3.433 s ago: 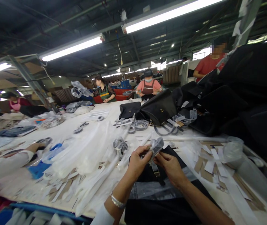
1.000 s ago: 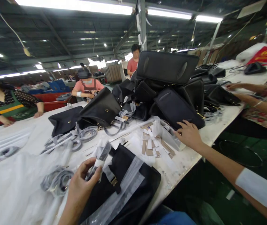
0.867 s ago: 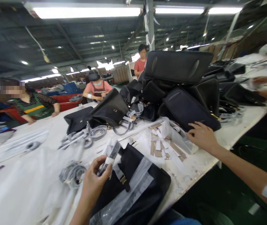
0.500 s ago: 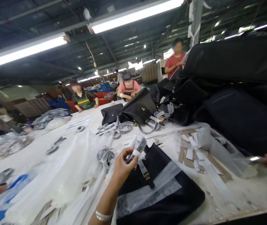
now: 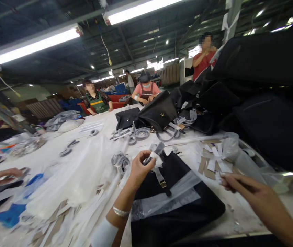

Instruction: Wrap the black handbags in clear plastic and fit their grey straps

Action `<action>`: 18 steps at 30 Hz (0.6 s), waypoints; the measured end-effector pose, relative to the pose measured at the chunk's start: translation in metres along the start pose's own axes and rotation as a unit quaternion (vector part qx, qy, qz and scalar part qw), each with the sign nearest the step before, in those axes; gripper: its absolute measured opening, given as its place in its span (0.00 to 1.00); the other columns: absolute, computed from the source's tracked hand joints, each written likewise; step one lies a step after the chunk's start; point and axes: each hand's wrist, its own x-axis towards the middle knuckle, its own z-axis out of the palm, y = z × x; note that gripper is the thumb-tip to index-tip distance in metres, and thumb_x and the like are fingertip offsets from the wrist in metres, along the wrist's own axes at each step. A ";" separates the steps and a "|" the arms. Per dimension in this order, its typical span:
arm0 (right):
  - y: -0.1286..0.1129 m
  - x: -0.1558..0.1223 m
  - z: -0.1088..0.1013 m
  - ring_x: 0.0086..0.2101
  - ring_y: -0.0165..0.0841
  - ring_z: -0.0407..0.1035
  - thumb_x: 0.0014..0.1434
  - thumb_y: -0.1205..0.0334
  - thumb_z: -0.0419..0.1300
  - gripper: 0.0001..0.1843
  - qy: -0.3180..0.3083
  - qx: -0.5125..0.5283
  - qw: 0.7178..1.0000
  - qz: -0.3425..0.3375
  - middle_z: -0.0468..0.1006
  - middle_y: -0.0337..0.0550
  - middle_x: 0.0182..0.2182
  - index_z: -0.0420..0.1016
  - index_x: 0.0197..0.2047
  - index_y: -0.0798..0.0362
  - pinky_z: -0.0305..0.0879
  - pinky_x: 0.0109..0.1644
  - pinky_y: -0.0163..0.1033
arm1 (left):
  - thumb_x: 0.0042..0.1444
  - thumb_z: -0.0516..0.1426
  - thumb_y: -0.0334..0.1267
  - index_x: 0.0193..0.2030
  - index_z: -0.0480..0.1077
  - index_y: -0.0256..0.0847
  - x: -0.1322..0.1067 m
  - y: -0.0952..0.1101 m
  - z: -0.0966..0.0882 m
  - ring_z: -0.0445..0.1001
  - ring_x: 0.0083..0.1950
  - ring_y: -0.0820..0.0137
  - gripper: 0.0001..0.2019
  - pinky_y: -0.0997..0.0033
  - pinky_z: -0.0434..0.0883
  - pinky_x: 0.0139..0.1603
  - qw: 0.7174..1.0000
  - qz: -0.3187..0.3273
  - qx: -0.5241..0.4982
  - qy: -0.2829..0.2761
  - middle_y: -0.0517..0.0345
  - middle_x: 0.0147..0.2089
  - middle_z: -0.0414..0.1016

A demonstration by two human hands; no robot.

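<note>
A black bag (image 5: 179, 209) lies flat in front of me, with clear plastic film (image 5: 165, 202) across it and a gold buckle (image 5: 163, 184) on its wrapped strap tab. Over the bag's top edge, my left hand (image 5: 141, 168) pinches a plastic-wrapped strap (image 5: 157, 151) with a white band around it. My right hand (image 5: 246, 188) hovers to the right of the bag, near the loose card and paper strips (image 5: 212, 163). Its thumb and forefinger are pressed together; whatever is between them is too small to make out.
More black bags (image 5: 158, 111) and coiled wrapped straps (image 5: 141, 133) lie farther back. Dark bags are piled (image 5: 272, 116) at the right. White plastic sheeting (image 5: 79, 181) covers the table's left side. Another person's hand (image 5: 4, 177) reaches in from the left; co-workers stand across the table.
My right hand has come in from the right edge towards the card strips. My left hand still holds the strap above the bag. The other person's hand at left has moved up and further in.
</note>
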 end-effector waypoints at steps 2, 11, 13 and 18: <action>-0.056 0.007 0.047 0.32 0.45 0.79 0.53 0.37 0.65 0.22 -0.098 0.133 0.986 0.005 0.84 0.50 0.31 0.85 0.37 0.47 0.77 0.41 0.46 | 0.54 0.64 0.40 0.45 0.73 0.38 -0.003 0.001 0.003 0.78 0.47 0.63 0.14 0.66 0.72 0.51 1.000 0.010 0.015 0.003 0.51 0.44 0.80; -0.115 0.039 0.161 0.31 0.33 0.74 0.58 0.46 0.65 0.17 -0.227 0.251 0.939 -0.065 0.80 0.40 0.27 0.81 0.35 0.52 0.70 0.38 0.36 | 0.51 0.64 0.34 0.44 0.74 0.39 -0.009 0.000 0.002 0.78 0.44 0.65 0.12 0.67 0.72 0.49 0.995 0.048 0.078 0.032 0.54 0.42 0.80; -0.114 0.042 0.166 0.29 0.33 0.73 0.58 0.46 0.64 0.17 -0.219 0.223 0.948 -0.057 0.79 0.39 0.25 0.80 0.32 0.52 0.68 0.36 0.36 | 0.51 0.64 0.34 0.44 0.74 0.39 -0.009 0.000 0.000 0.78 0.43 0.66 0.12 0.68 0.71 0.48 0.994 0.053 0.088 0.038 0.56 0.41 0.80; -0.115 0.046 0.169 0.24 0.32 0.71 0.57 0.43 0.63 0.21 -0.233 0.162 0.958 -0.028 0.78 0.40 0.22 0.79 0.28 0.53 0.65 0.30 0.36 | 0.51 0.63 0.33 0.43 0.74 0.39 -0.010 0.000 -0.005 0.78 0.43 0.67 0.11 0.70 0.71 0.47 0.993 0.063 0.095 0.041 0.57 0.40 0.80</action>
